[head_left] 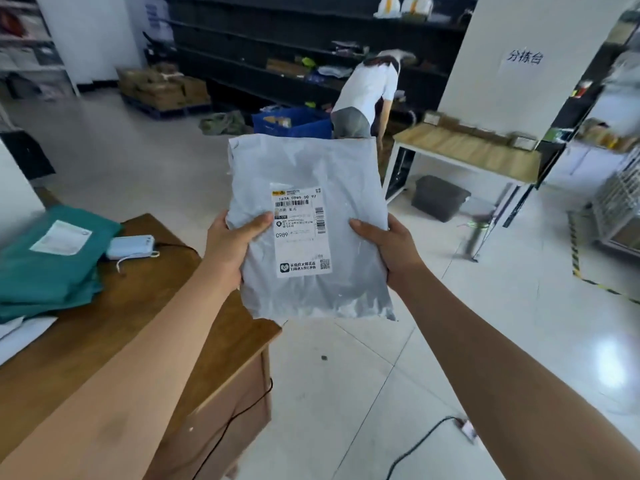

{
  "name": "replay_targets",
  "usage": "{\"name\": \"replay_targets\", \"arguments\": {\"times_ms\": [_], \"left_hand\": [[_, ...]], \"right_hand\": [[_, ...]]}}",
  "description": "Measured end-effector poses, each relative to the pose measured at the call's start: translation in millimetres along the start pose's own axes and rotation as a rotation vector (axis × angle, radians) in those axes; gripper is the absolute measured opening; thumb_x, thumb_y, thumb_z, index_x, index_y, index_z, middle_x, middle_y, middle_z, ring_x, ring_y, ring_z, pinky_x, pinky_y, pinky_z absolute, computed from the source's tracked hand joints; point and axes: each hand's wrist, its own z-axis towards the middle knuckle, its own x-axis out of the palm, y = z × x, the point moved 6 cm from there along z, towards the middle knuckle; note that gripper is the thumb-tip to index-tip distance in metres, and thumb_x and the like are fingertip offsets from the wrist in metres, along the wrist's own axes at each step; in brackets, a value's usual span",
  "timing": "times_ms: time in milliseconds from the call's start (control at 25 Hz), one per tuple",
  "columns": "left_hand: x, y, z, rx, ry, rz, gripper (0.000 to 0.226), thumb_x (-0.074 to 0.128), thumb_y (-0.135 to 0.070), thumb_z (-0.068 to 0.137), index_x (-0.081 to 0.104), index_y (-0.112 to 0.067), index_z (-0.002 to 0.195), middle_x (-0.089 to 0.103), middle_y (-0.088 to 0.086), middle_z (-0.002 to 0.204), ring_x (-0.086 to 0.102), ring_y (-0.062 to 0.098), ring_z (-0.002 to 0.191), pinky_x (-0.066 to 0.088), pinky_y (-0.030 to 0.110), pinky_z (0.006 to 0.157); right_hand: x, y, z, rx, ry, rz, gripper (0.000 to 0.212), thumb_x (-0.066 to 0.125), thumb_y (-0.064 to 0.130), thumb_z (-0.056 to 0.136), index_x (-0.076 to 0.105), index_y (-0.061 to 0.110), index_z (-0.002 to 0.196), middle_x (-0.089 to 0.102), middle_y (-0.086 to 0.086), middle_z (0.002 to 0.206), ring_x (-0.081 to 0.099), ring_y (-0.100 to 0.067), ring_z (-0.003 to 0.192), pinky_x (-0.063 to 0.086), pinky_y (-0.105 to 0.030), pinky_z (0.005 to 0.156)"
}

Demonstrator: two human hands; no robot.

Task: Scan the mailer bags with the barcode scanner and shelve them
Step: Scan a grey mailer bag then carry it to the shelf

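Note:
I hold a grey mailer bag (pixel 311 168) upright in front of me, its white shipping label facing me with barcodes and the number 0989. My left hand (pixel 230 244) grips its left edge, thumb lying across the front beside the label. My right hand (pixel 389 245) grips its right edge, thumb on the front. A pile of green mailer bags (pixel 45 268) with a white label lies on the wooden desk (pixel 138 327) at the left. Beside the pile sits a light blue device (pixel 131 247) with a cord, possibly the scanner.
Dark shelving (pixel 277 39) runs along the far wall with a few parcels. A person in a white shirt (pixel 367 95) bends over a blue bin (pixel 294 121). A wooden-topped table (pixel 467 150) stands at right, a grey box (pixel 440 197) under it. Cables cross the tiled floor.

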Motion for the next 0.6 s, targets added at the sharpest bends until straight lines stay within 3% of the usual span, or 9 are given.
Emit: {"name": "replay_targets", "arguments": {"times_ms": [80, 200, 400, 600], "left_hand": [[26.1, 5.0, 32.3, -0.02, 0.004, 0.009, 0.045, 0.078, -0.008, 0.064, 0.065, -0.003, 0.107, 0.077, 0.004, 0.089, 0.074, 0.02, 0.081, 0.057, 0.029, 0.07], [54.1, 11.4, 87.8, -0.016, 0.03, 0.03, 0.019, 0.07, 0.001, 0.074, 0.069, -0.006, 0.092, 0.077, 0.002, 0.08, 0.073, 0.016, 0.073, 0.058, 0.025, 0.066], [77.0, 17.7, 204.2, -0.012, 0.026, 0.019, 0.026, 0.072, 0.001, 0.069, 0.07, -0.007, 0.094, 0.077, 0.005, 0.083, 0.074, 0.018, 0.074, 0.059, 0.026, 0.065], [101.8, 9.1, 324.5, 0.011, -0.013, -0.021, 0.023, 0.067, 0.006, 0.077, 0.069, -0.007, 0.096, 0.077, 0.004, 0.083, 0.074, 0.016, 0.075, 0.059, 0.026, 0.066]], "right_hand": [[-17.8, 13.0, 35.0, -0.013, 0.004, 0.032, 0.032, 0.075, 0.002, 0.077, 0.068, 0.008, 0.107, 0.074, -0.013, 0.105, 0.072, -0.031, 0.089, 0.06, -0.044, 0.077], [-29.6, 19.8, 98.4, -0.023, 0.037, 0.036, 0.032, 0.074, 0.001, 0.077, 0.067, 0.008, 0.107, 0.074, -0.013, 0.105, 0.072, -0.032, 0.091, 0.059, -0.044, 0.077], [-21.7, 40.4, 223.9, -0.03, 0.096, 0.034, 0.033, 0.073, -0.001, 0.077, 0.067, 0.011, 0.107, 0.072, -0.014, 0.109, 0.072, -0.03, 0.09, 0.06, -0.042, 0.077], [-3.9, 65.4, 358.8, -0.037, 0.138, 0.046, 0.038, 0.073, -0.002, 0.076, 0.065, 0.008, 0.112, 0.069, -0.019, 0.116, 0.067, -0.038, 0.103, 0.055, -0.051, 0.089]]}}
